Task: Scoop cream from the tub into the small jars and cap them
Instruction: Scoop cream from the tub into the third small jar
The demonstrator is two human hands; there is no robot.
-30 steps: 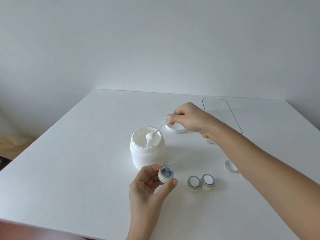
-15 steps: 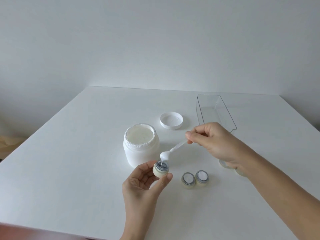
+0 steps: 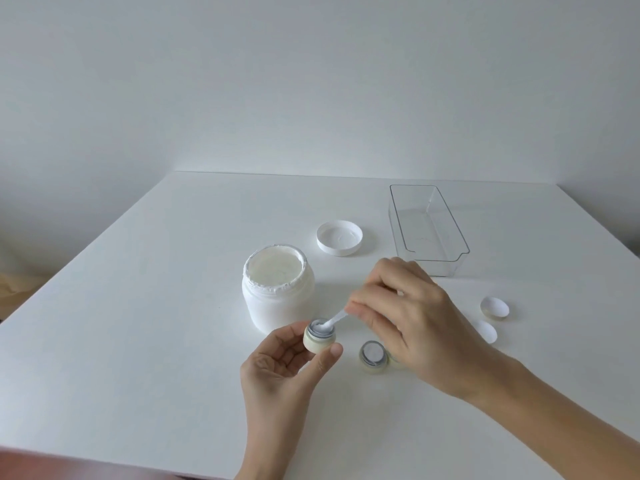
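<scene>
The open white cream tub (image 3: 277, 299) stands mid-table, full to its rim. Just in front of it my left hand (image 3: 284, 372) holds a small cream-coloured jar (image 3: 319, 338) between thumb and fingers, its mouth up. My right hand (image 3: 412, 323) pinches a small white spoon (image 3: 334, 322) whose bowl, loaded with cream, sits in that jar's mouth. Another small open jar (image 3: 372, 356) stands on the table to the right; a further one behind it is mostly hidden by my right hand. Two small caps (image 3: 494, 307) (image 3: 485, 330) lie at the right.
The tub's white lid (image 3: 339, 237) lies upside down behind the tub. A clear plastic tray (image 3: 427, 226) stands at the back right. The white table (image 3: 138, 306) ends at the wall behind and at a near edge bottom left.
My right hand carried the loaded spoon from the tub over to the jar in my left hand and lowered its bowl into the jar's mouth. The view shifted down and left.
</scene>
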